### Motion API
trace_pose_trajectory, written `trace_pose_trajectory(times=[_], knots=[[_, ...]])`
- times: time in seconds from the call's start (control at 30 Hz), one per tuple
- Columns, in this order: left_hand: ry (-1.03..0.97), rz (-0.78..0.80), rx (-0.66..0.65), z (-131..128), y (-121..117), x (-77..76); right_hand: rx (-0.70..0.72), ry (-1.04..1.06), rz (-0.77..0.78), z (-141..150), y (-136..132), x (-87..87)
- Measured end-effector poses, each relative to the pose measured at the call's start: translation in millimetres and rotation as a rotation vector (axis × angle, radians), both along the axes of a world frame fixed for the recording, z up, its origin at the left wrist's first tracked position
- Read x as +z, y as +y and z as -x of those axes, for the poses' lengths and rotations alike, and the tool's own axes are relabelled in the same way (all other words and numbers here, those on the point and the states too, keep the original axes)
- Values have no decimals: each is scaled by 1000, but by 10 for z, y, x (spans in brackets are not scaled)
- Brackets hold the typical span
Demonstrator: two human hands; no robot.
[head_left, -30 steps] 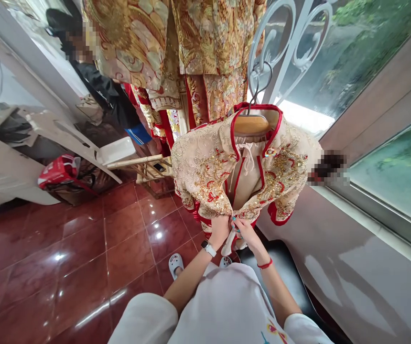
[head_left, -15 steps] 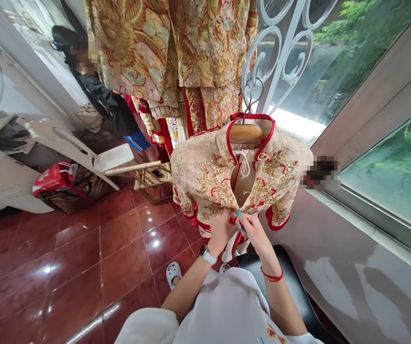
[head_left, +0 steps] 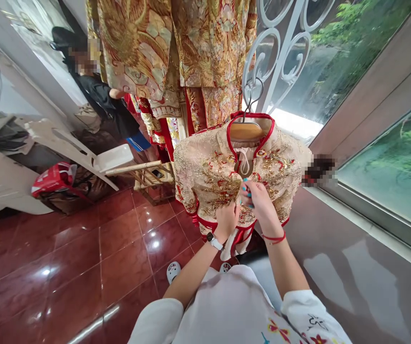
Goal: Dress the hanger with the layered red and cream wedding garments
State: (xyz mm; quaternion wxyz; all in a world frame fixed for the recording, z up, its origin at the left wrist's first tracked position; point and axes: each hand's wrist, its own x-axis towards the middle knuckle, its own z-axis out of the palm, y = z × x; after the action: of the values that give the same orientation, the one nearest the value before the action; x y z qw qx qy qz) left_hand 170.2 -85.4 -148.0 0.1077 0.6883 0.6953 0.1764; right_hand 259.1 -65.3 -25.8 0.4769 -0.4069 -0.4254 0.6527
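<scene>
A cream jacket [head_left: 209,167] with gold beading and red trim hangs in front of me on a wooden hanger [head_left: 246,130]. Its front edges meet from the hem up to the chest, and the neck stands apart around a pale drawstring bow. At the top of the closed stretch my right hand [head_left: 259,198] is pinched on the front zip; the pull itself is hidden by the fingers. Lower down, my left hand [head_left: 227,220] is closed on the jacket's front near the hem. Below it show pale, red-trimmed cloth folds.
Gold embroidered garments [head_left: 134,52] hang behind the jacket. White scroll ironwork [head_left: 275,52] holds the hanger, beside a window [head_left: 388,153]. A black stool [head_left: 255,263] is at my right. Leftward are a bamboo rack [head_left: 148,174], white chairs [head_left: 114,157], a red bag [head_left: 55,179] and another person [head_left: 101,100].
My right hand has moved up the jacket front, and the edges below it have come together. My left hand stays low. The other person's arm now reaches toward the hanging garments.
</scene>
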Motion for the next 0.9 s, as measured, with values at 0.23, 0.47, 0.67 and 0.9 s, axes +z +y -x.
trace_pose_trajectory(times=[0.23, 0.47, 0.67, 0.9], knots=[[3, -74, -17, -11, 43, 29, -67, -36, -16, 4, 208, 504], [-29, -42, -1, -40, -68, -224, -45, -151, -160, -66, -18, -18], [-33, -32, -5, -64, 71, -258, 28, -195, -175, -178, 33, -121], [-28, -44, -17, -114, 173, -154, -22, -95, -161, -169, 537, 540]])
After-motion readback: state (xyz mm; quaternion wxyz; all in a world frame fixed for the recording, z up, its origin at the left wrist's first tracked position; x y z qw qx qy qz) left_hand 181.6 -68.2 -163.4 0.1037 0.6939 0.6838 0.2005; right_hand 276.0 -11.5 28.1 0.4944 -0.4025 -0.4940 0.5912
